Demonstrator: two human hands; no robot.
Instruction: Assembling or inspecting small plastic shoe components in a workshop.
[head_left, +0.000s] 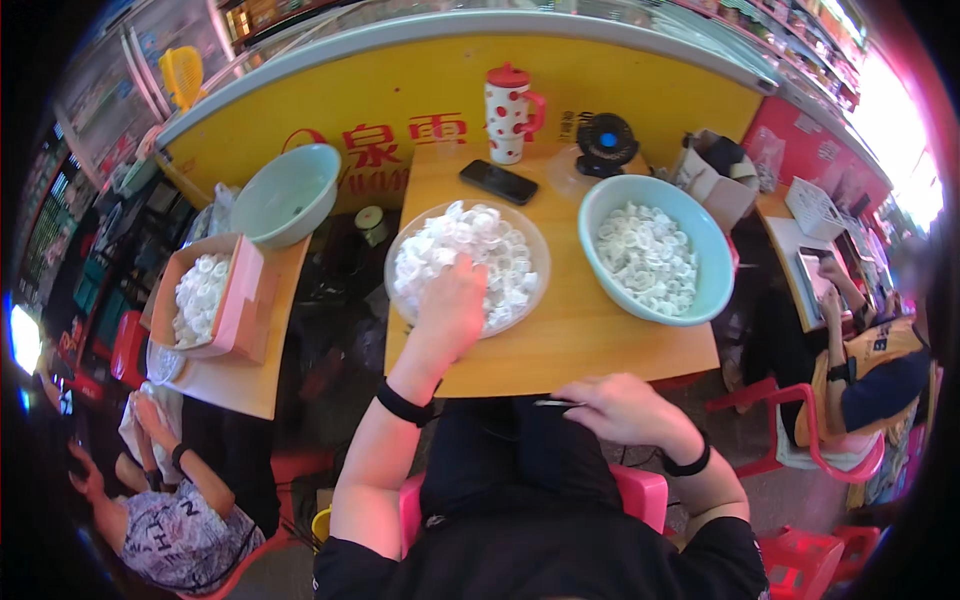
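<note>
My left hand reaches over the clear round bowl on the table. Its fingers are drawn together in the heap of small white ring-shaped pieces; whatever they grip is hidden among the pieces. At the table's front edge, above my lap, my right hand is closed on a thin, pointed metal tool. The tool's tip points left, and its exact kind is too small to tell. Right of the clear bowl stands a light-blue basin holding many similar white pieces.
Behind the bowls are a black phone, a red-spotted tumbler and a small black fan. A side table at left carries a cardboard box of white pieces and a green basin. Other people sit at both sides.
</note>
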